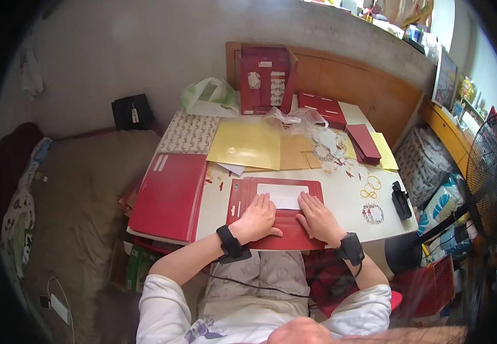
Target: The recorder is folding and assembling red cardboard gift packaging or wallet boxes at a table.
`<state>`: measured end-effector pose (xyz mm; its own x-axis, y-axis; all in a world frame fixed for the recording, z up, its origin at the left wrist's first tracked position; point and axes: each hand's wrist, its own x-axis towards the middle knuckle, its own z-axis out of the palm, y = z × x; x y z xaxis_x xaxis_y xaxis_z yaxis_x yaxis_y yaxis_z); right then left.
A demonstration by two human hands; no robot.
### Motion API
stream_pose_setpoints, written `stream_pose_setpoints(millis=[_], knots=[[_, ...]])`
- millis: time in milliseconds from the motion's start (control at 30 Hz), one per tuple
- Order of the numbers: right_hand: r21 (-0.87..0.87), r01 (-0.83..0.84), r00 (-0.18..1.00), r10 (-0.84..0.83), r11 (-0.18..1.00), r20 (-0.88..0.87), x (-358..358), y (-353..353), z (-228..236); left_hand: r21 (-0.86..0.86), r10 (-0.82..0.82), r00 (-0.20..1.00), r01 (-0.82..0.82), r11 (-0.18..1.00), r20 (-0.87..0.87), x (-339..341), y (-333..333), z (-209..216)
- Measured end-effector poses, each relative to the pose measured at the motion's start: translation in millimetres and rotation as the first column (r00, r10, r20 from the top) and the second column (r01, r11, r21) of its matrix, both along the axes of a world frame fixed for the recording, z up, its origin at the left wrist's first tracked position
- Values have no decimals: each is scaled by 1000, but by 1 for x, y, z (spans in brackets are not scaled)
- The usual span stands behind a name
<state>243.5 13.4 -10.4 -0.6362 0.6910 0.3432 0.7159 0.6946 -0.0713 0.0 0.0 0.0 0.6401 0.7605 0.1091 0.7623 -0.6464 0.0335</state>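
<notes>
A flat red card sheet (245, 190) lies at the table's near edge, with a small white slot at its left side. On its upper half rests a white rectangular piece (283, 198), paper or card. My left hand (257, 219) presses flat at the white piece's left side, fingers stretched. On the right side of that piece, my right hand (321, 219) lies flat too, fingertips on its edge. Neither hand grips anything. Black bands circle both wrists. Left of the red sheet sits a stack of larger red cards (168, 198).
Farther back are a yellow sheet (245, 143), a red display box (264, 86), clear plastic (297, 120) and dark red folded cards (363, 143). Yellow rubber bands (370, 187), small printed pieces (373, 213) and a black object (400, 200) lie at right. A fan (492, 178) stands beside the table.
</notes>
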Motion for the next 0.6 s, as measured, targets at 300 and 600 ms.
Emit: stream_pose_setpoints(millis=[300, 600], knots=[[63, 5, 997, 0, 998, -73, -6, -1, 7, 61, 70, 997, -70, 996, -11, 4, -1, 13], [300, 77, 997, -66, 951, -46, -26, 17, -2, 13, -23, 999, 23, 1000, -33, 1, 10, 17]])
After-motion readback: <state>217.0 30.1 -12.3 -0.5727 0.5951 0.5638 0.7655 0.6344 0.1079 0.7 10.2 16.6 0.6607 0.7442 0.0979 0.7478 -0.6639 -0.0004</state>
